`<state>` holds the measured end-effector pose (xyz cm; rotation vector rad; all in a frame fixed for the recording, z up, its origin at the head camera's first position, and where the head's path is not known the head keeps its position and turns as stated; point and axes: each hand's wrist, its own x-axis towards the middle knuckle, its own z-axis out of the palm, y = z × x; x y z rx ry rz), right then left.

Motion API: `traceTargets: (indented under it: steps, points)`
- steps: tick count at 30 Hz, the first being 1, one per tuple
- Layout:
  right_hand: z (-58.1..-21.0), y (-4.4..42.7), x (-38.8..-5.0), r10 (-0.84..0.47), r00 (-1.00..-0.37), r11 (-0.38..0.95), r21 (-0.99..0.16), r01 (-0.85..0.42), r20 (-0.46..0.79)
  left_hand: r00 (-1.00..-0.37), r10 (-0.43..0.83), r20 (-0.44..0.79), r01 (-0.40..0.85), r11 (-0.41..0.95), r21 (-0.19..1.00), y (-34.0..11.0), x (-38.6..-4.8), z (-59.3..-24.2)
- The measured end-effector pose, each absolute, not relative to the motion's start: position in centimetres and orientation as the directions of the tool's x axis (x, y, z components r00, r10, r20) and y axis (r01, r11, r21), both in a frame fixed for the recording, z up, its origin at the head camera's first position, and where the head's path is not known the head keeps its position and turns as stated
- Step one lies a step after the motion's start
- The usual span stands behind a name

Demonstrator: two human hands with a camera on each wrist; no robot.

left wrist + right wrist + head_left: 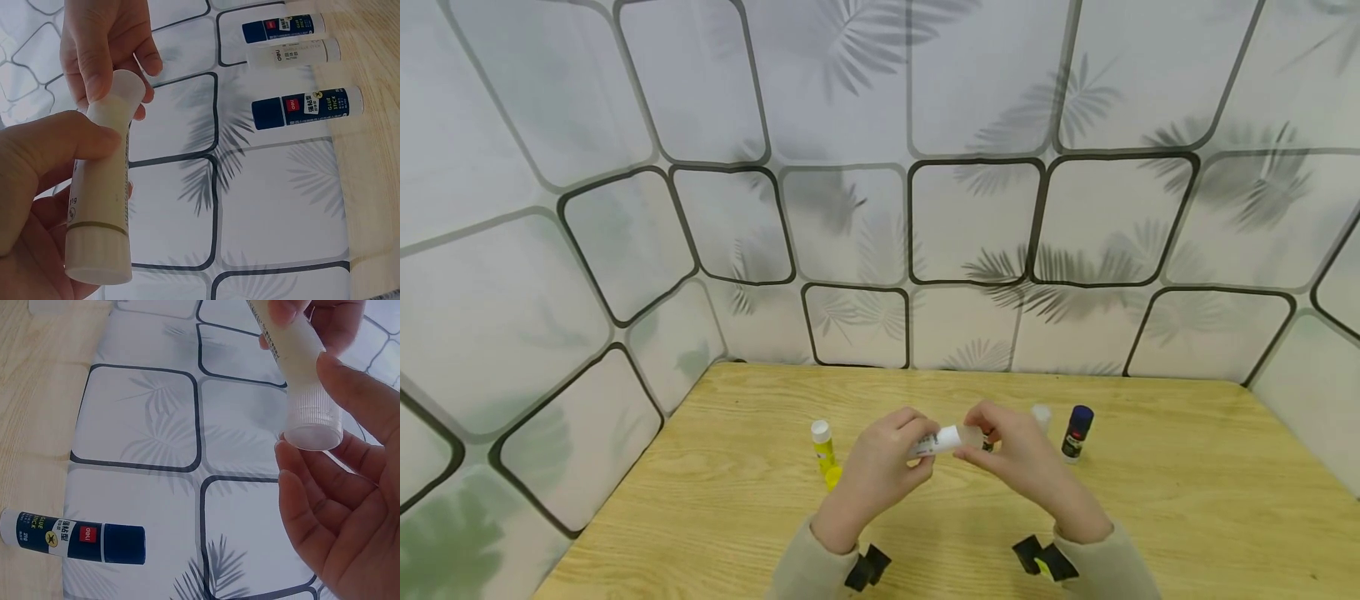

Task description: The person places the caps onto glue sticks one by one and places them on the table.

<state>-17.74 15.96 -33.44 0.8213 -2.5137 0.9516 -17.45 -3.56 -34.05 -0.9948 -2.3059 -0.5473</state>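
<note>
A white glue stick [934, 442] with a translucent, ribbed cap [314, 422] is held up over the wooden table, slanting between both hands. The left hand [883, 454] grips its body, thumb lying along the barrel [103, 169]. At the capped end, the right hand [1018, 450] holds the cap between thumb and fingers. In the left wrist view the cap sits on the stick's end; whether it is loose I cannot tell. Beyond the right hand stand a dark blue glue stick [1077, 433] and a white one [1041, 414], plus another partly hidden by the fingers.
Left of the left hand stands a yellow glue stick [823, 448] with a white end; a second yellow item [833, 477] is partly covered by that hand. The wooden table [700, 517] meets a patterned curtain [850, 225] at its back and sides.
</note>
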Motion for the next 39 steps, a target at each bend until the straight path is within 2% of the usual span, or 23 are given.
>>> traceTargets:
  steps: [7, 25, 35, 39]
  points:
    - [-33.3, 16.1, -17.6, -0.389, -0.754, 0.602, -0.474, -0.643, 0.529, -0.564, 0.534, 0.63, 0.757, 0.639, 0.136, -3.5, -17.4, -34.0]
    - [-32.7, 16.9, -17.2, -0.4, -0.734, 0.521, -0.522, -0.675, 0.549, -0.555, 0.53, 0.641, 0.76, 0.637, 0.131, -3.5, -17.3, -34.0]
    - [-32.7, 17.1, -17.1, -0.424, -0.683, 0.463, -0.506, -0.727, 0.594, -0.527, 0.538, 0.658, 0.769, 0.632, 0.099, -3.4, -17.2, -33.9]
    - [-32.7, 17.1, -17.1, -0.429, -0.688, 0.46, -0.514, -0.724, 0.585, -0.52, 0.542, 0.66, 0.772, 0.629, 0.092, -3.4, -17.1, -33.9]
